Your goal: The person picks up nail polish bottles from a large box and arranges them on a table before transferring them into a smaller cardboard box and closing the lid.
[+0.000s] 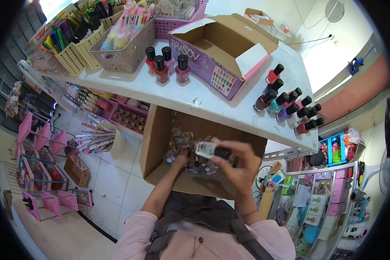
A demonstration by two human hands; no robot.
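My right hand (240, 167) pinches a nail polish bottle (205, 150) by its black cap, with the clear glass pointing left. It is above an open cardboard box (154, 151) that holds many small clear bottles (184, 138). Down inside the box, my left hand (183, 158) reaches among these bottles; its fingers are hidden. On the white table above stand a group of red and pink nail polishes (161, 71) and a second group in mixed colours (286, 110) at the right edge.
An open purple Brasov carton (203, 65) lies on the white table (130, 82). Baskets of pens (71, 58) and a grey basket (123, 58) stand at its left. Pink racks (43, 164) are on the left floor, and stocked shelves (320, 208) on the right.
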